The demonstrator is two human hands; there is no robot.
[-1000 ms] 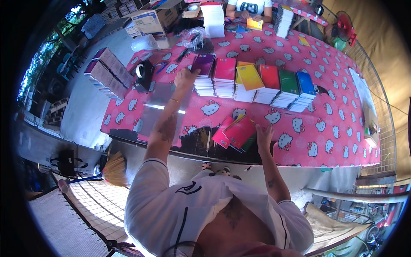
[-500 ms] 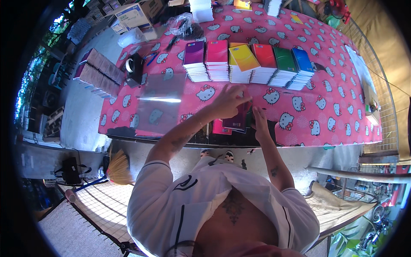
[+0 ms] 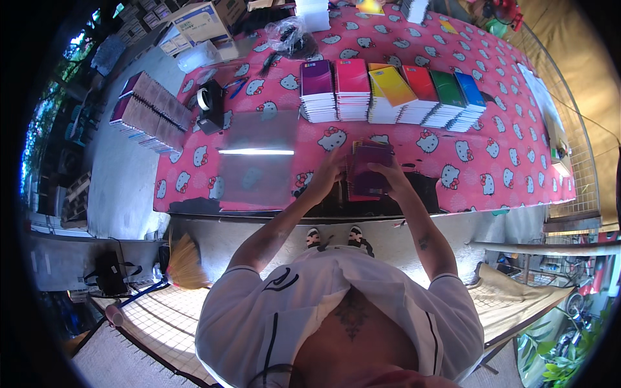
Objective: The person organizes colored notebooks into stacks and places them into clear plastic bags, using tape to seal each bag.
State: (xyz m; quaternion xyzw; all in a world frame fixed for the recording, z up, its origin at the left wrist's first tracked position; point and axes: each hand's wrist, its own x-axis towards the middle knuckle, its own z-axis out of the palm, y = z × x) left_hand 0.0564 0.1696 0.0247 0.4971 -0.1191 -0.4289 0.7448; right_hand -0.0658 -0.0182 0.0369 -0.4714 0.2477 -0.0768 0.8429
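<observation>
A small stack of spiral notebooks (image 3: 372,169), with a purple cover on top and pink edges showing beneath, is in front of me near the table's front edge. My right hand (image 3: 392,178) grips it at the right side, thumb lying over the purple cover. Beside its left edge is my left hand (image 3: 327,176), fingers stretched out; whether they touch the stack is hard to tell. Just beyond stands a row of notebook piles: purple (image 3: 317,77), pink (image 3: 352,76), yellow (image 3: 393,86), red (image 3: 419,83), green (image 3: 446,88) and blue (image 3: 470,89).
A clear plastic sheet (image 3: 255,178) lies left of my hands on the pink patterned tablecloth (image 3: 427,142). Farther left are a tape dispenser (image 3: 208,107), blue scissors (image 3: 236,86) and tall notebook stacks (image 3: 145,116). Crumpled clear plastic (image 3: 284,35) and a cardboard box (image 3: 200,22) are at the back left.
My left hand has come down from above the notebooks to their left side. The fanned notebooks are now gathered into a neater stack, and my right hand has closed over its right edge.
</observation>
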